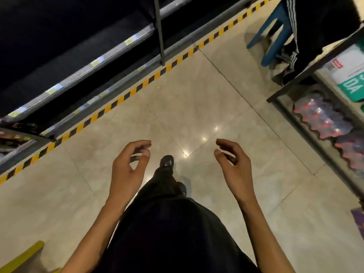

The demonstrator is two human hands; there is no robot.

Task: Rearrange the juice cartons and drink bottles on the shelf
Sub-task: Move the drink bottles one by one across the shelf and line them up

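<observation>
While slack, fingers [226, 143] apart from bottles [320, 116]

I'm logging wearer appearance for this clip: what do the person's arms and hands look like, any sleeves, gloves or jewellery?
The left hand and right hand are bare: no gloves, rings or watch show. Both forearms are uncovered to the frame's lower edge, so no sleeves are visible. The trousers are black.

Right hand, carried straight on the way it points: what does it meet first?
The way looks free: the right hand points over bare floor toward the striped tape far ahead; depth unclear.
</observation>
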